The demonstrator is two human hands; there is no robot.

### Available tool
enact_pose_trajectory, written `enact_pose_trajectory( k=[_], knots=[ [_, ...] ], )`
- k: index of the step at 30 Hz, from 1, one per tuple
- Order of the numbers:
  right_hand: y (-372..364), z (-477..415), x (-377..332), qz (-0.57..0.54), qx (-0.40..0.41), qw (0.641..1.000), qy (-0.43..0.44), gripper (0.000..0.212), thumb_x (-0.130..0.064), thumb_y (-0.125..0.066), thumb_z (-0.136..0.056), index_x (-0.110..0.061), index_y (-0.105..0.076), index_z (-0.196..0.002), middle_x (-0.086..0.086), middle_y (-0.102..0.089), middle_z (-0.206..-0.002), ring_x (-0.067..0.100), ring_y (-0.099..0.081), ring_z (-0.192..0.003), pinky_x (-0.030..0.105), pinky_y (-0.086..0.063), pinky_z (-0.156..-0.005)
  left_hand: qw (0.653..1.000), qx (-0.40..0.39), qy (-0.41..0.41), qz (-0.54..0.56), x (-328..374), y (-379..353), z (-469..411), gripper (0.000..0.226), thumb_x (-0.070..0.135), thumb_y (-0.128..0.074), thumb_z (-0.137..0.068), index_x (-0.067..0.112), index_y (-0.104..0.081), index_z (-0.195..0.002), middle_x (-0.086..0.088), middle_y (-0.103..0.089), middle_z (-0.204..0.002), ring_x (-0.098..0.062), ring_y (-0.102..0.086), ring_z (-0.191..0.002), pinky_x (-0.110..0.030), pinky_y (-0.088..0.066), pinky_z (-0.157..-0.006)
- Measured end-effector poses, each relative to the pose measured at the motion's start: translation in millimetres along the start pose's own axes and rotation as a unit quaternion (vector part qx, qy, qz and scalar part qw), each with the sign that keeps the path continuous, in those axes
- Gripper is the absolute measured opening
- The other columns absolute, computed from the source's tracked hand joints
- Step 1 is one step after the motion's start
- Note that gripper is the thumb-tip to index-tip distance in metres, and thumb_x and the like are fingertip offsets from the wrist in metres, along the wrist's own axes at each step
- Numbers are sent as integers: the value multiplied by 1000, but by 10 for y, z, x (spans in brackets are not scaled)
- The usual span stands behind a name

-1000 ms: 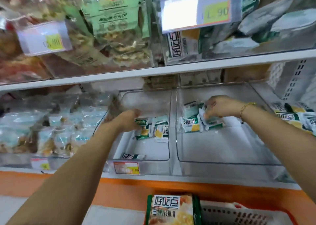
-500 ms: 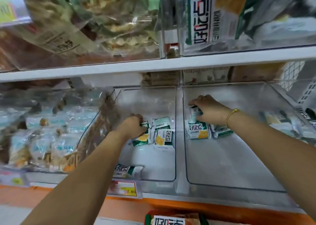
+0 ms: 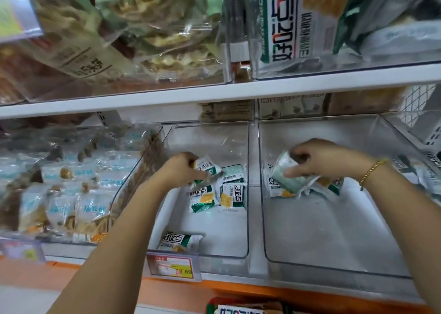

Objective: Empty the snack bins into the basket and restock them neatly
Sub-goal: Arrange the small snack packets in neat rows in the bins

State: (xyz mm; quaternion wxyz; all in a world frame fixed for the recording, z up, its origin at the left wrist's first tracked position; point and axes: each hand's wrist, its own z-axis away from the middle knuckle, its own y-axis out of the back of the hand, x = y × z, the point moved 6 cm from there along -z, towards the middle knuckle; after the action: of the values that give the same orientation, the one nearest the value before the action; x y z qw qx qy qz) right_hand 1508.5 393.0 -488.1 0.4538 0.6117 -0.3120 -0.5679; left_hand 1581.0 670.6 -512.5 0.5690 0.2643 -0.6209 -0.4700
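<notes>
Your left hand (image 3: 182, 170) pinches one snack packet (image 3: 207, 168) at the back of the middle bin (image 3: 224, 254); rushing could make you miss the stray packet (image 3: 177, 242) lying at the bin's front. Your right hand (image 3: 322, 161), arm stretched into the right bin (image 3: 334, 261), closes on a packet bundle (image 3: 288, 175) that looks loose and may spill before reaching the basket (image 3: 212, 306) below.

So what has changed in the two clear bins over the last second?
The right hand has lifted a packet off the pile it was pressing down. The left hand has picked one packet up from its cluster. The lone front packet and price tag stayed put.
</notes>
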Motion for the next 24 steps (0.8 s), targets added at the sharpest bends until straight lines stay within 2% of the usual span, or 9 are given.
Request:
enact_pose_trajectory(
  k=[2, 4, 5, 7, 13, 15, 19, 21, 24],
  knots=[
    [-189, -53, -8, 21, -56, 998, 7, 40, -49, -75, -75, -21, -50, -64, -4, -50, -69, 11, -45, -60, 30, -38, -59, 998, -66, -5, -19, -8, -43, 104, 37, 31, -78, -77, 15, -57, -102, 6, -54, -71, -7, -50, -61, -17, -37, -53],
    [-296, -81, -44, 30, -78, 996, 14, 30, -48, -75, -76, -25, -65, -93, -4, -58, -100, 13, -55, -88, 33, -47, -80, 994, -104, -5, -34, -64, -125, 175, 42, 32, -82, -72, 15, -61, -104, 5, -56, -78, -9, -51, -68, -21, -39, -61],
    [-326, -74, -50, 36, -86, 996, 10, 44, -47, -73, -78, -21, -64, -111, -4, -56, -113, 13, -53, -98, 30, -45, -85, 992, -118, -1, -35, -94, -170, 202, 47, 32, -83, -70, 16, -61, -108, 4, -58, -84, -9, -53, -73, -22, -40, -65],
    [-374, -73, -20, 16, -89, 996, -1, 53, -45, -71, -81, -15, -58, -122, -7, -54, -112, 4, -50, -92, 21, -41, -75, 989, -144, 13, -29, -147, -257, 233, 52, 33, -83, -71, 17, -59, -114, 4, -58, -91, -9, -53, -78, -19, -40, -67],
    [-431, -61, 53, -18, -74, 996, -44, 59, -33, -84, -70, -19, -43, -110, 2, -58, -100, 12, -57, -76, 22, -45, -48, 987, -162, 18, 2, -102, -308, 265, 43, 54, -58, -87, 20, -56, -112, 10, -54, -84, -3, -49, -73, -16, -38, -68],
    [-418, -49, 105, -4, -76, 995, -63, 66, -35, -88, -64, -19, -41, -108, 4, -57, -98, 15, -54, -76, 26, -46, -52, 983, -170, 46, 46, -165, -314, 256, 41, 47, -59, -88, 17, -58, -117, 10, -59, -78, -3, -51, -65, -16, -40, -63],
    [-422, -41, 245, -2, -82, 991, -107, 69, -45, -90, -54, -16, -50, -102, 2, -54, -98, 19, -55, -82, 31, -51, -66, 970, -227, 80, 29, -238, -337, 271, 63, 40, -72, -82, 18, -44, -134, 3, -61, -96, -7, -56, -72, -16, -46, -68],
    [-432, -15, 274, -25, -91, 987, -128, 71, -45, -90, -54, -9, -56, -105, 5, -56, -98, 18, -57, -77, 32, -54, -63, 969, -228, 93, -13, -236, -328, 264, 71, 46, -73, -79, 15, -43, -135, 1, -60, -112, -12, -57, -84, -23, -48, -83],
    [-424, 4, 278, 3, -107, 985, -134, 71, -48, -87, -57, -6, -58, -106, 7, -61, -102, 15, -52, -77, 31, -50, -67, 963, -246, 79, -80, -202, -380, 275, 50, 54, -72, -75, 15, -60, -103, 3, -61, -97, -17, -57, -89, -23, -47, -76]
  ],
)
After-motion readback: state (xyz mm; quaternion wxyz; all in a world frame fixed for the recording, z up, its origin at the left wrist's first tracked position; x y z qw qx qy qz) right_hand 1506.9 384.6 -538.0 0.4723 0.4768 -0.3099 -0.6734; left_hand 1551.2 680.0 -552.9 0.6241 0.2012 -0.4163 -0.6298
